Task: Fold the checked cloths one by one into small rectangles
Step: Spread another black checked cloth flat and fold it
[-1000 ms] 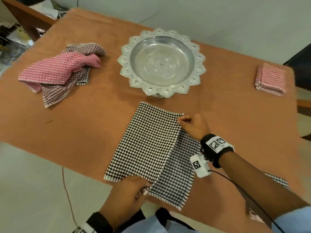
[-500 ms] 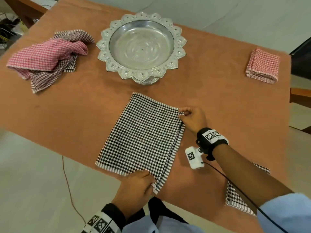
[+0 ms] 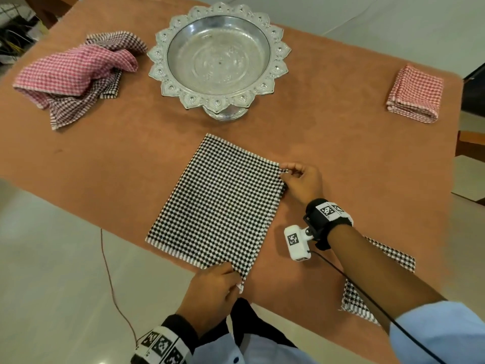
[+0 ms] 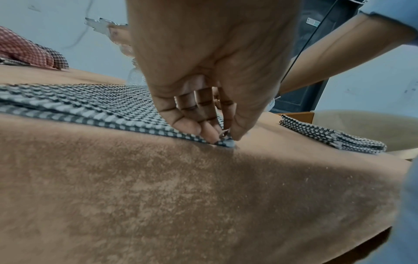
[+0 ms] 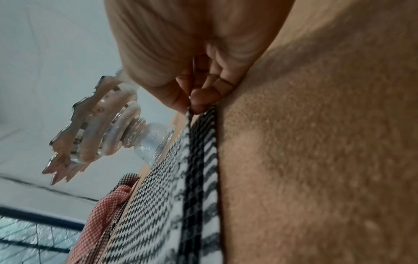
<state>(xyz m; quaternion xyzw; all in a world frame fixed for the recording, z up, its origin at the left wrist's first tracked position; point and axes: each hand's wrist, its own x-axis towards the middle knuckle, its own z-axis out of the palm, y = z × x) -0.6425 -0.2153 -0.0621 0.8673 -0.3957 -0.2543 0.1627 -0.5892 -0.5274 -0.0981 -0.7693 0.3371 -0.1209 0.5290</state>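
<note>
A black-and-white checked cloth [image 3: 220,206] lies folded in half near the front edge of the brown table [image 3: 126,153]. My right hand [image 3: 288,173] pinches the cloth's far right corner between thumb and fingers. In the right wrist view my right hand [image 5: 192,105] shows the same pinch on the doubled edge [image 5: 199,160]. My left hand [image 3: 236,281] pinches the near right corner. The left wrist view shows my left hand [image 4: 225,136] with thumb and fingers closed on that corner, the cloth [image 4: 90,105] spreading behind it.
A silver pedestal tray [image 3: 219,59] stands just beyond the cloth. A heap of unfolded red and dark checked cloths [image 3: 76,72] lies at the far left. A folded red checked cloth [image 3: 416,94] sits at the far right. Another black-and-white cloth [image 3: 362,292] lies under my right forearm.
Both hands have drawn the upper layer to the right, so the right half that showed earlier is covered and the cloth's edges lie together.
</note>
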